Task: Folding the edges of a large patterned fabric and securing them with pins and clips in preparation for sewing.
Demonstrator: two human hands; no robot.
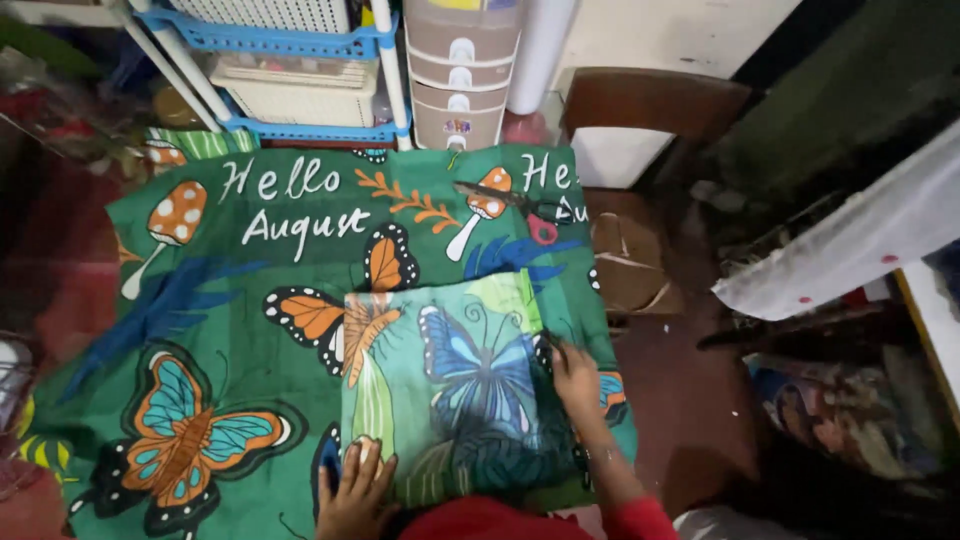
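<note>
Folded butterfly-print piece lies lower centre of frame on green printed cloth. Left hand flat, fingers spread on lower-left corner. Right hand pinches right edge. Scissors upper centre. Risk: loose fold slipping, edges misaligning.

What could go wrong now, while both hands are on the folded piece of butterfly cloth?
1. The scissors lie loose on the green butterfly cloth; tugging it might slide them off the edge.
2. The right hand seems to hold something thin, perhaps a pin, which could prick a finger.
3. The left hand presses only one corner of the folded piece, so it may shift.
</note>
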